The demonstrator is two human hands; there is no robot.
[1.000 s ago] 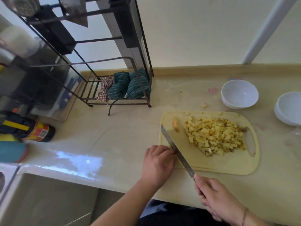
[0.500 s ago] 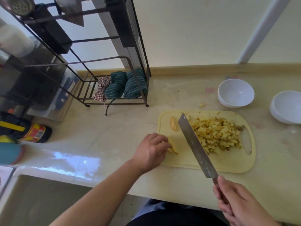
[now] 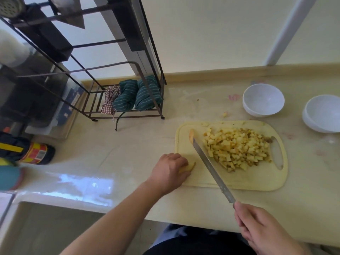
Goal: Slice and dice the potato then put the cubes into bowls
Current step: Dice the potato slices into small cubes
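Observation:
A pale yellow cutting board [image 3: 257, 179] lies on the counter with a heap of potato cubes [image 3: 237, 148] on its right half. My left hand [image 3: 170, 169] rests at the board's left edge, its fingers closed over a potato slice [image 3: 190, 167]. My right hand [image 3: 261, 229] grips the handle of a long knife [image 3: 211, 168] whose blade lies diagonally across the board, its tip next to a small potato end piece [image 3: 191, 134]. Two white bowls, one [image 3: 263, 100] behind the board and another [image 3: 322, 113] at the right edge, stand with nothing in them.
A black wire rack [image 3: 127, 100] holding rolled striped cloths stands at the back left. Bottles and cans [image 3: 35, 153] lie at the far left. A sink [image 3: 36, 227] opens at the lower left. A stray potato bit [image 3: 224, 114] lies behind the board.
The knife swung from beside my left hand up over the board, then lowered between my hand and the cubes. My left hand shifted back onto the potato slice.

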